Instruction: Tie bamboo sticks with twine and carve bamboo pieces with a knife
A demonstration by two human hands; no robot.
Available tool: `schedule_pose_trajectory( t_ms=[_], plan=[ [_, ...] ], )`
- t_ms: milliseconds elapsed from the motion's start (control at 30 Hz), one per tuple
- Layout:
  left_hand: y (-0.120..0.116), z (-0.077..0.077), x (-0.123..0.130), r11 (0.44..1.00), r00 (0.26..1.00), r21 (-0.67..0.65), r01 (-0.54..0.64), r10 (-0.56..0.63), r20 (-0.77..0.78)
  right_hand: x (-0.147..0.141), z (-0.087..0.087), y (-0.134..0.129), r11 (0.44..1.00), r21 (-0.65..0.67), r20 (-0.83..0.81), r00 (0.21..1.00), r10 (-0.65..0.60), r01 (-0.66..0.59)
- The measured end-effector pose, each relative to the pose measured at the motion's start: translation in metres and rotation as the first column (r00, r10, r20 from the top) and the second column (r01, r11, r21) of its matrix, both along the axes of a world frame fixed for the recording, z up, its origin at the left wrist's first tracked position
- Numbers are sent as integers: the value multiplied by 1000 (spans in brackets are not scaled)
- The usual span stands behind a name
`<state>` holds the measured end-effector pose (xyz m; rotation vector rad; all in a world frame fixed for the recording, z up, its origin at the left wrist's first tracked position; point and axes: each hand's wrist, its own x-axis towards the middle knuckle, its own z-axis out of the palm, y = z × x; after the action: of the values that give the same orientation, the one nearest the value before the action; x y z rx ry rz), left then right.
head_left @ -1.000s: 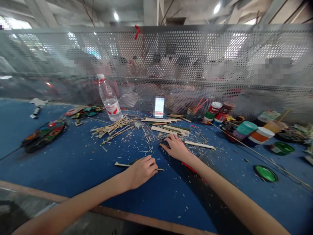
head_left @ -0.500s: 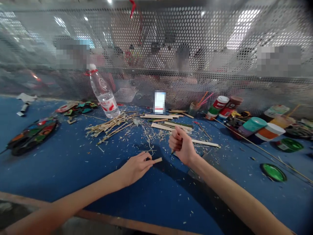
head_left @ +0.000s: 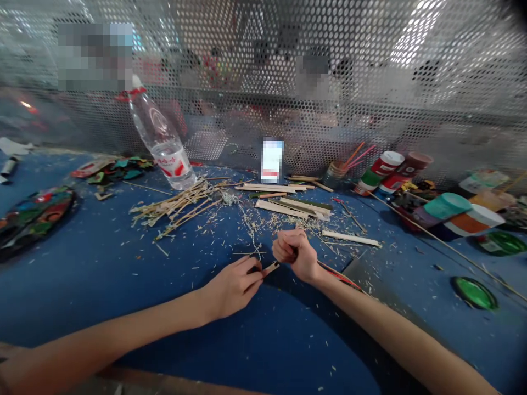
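My left hand pinches a short wooden stick between thumb and fingers, with its end poking out to the right. Just beside it, my right hand is curled into a fist over something small, mostly hidden by the fingers, possibly a pointed tool. The two hands are close but apart. Both rest over the blue work table, among scattered wood shavings. A pile of thin wooden sticks lies to the upper left of my hands, and flat wooden strips lie straight ahead.
A plastic water bottle lies tilted at the back left, near a lit phone. Paint jars stand at the right, and painted wooden pieces lie left. A perforated metal screen runs behind, with blurred people beyond.
The view has tilted downward. My left hand has moved right, bringing the short stick close to my right hand, which has curled from spread fingers into a fist.
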<state>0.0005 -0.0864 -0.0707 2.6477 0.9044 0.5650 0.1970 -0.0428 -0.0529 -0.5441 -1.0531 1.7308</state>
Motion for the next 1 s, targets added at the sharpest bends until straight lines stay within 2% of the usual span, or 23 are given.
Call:
schedule_pose_trajectory(
  t_ms=[100, 233, 467, 600, 733, 867, 1000],
  plan=[
    [1, -4, -1, 999, 998, -39, -9, 11, 62, 1, 0, 1, 999, 14, 16, 999, -40, 39],
    [2, -2, -3, 994, 991, -109, -20, 34, 127, 5, 4, 5, 997, -5, 12, 997, -79, 79],
    [8, 1, -6, 963, 962, -269, -21, 93, 258, 9, 12, 5, 996, -75, -20, 998, -52, 50],
    [9, 1, -5, 968, 972, -251, -1, 60, 225, 4, 12, 0, 992, -86, 8, 996, -92, 92],
    [9, 0, -5, 976, 982, -219, 15, 27, 187, -2, 4, -2, 989, -59, -10, 991, -137, 136],
    [11, -4, -6, 983, 976, -184, 20, 21, 218, 0, -3, -3, 993, 23, 29, 993, -118, 117],
    [12, -6, -7, 981, 974, -190, 39, 4, 225, 4, -3, -5, 992, 75, 84, 991, -106, 100]
  ],
)
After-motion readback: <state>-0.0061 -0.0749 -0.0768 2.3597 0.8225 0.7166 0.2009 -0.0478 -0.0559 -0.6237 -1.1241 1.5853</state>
